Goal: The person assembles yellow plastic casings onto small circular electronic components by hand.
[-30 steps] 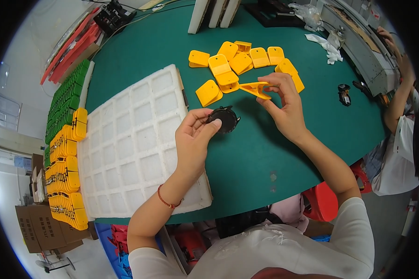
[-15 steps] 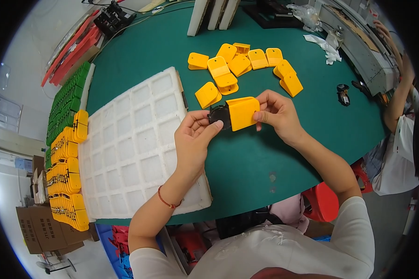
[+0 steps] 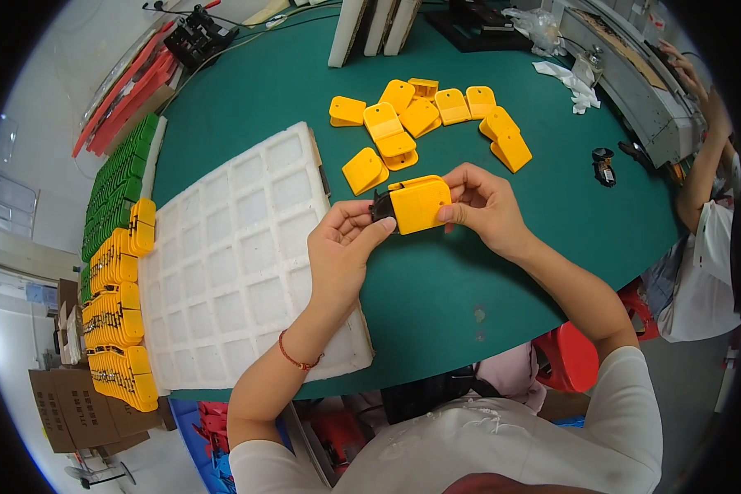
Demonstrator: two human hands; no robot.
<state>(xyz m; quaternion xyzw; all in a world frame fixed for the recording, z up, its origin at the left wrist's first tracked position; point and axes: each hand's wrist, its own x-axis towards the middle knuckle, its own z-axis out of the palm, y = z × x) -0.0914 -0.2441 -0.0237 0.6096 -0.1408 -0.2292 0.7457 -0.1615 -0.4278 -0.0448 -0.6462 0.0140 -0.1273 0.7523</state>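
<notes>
Above the green table, my left hand (image 3: 343, 239) pinches a black plastic insert (image 3: 382, 207) between thumb and fingers. My right hand (image 3: 487, 207) grips the outer end of a yellow plastic case (image 3: 418, 206), thumb in front and fingers behind. Most of the insert sits inside the case, and only its left end shows. Beyond my hands lies a loose group of similar yellow cases (image 3: 382, 121), some overlapping. Nearest to my left hand is a white foam tray (image 3: 232, 294) with square compartments.
Rows of yellow pieces (image 3: 115, 313) and green pieces (image 3: 117, 191) line the tray's left side. A small black part (image 3: 603, 167) lies at the right. White panels (image 3: 377, 29) stand at the back. Another person's arm (image 3: 704, 177) reaches in beside a grey machine (image 3: 646, 90).
The yellow case has slid left over the black insert, covering more of it. My right hand has moved slightly left with the case; my left hand stays nearly in place.
</notes>
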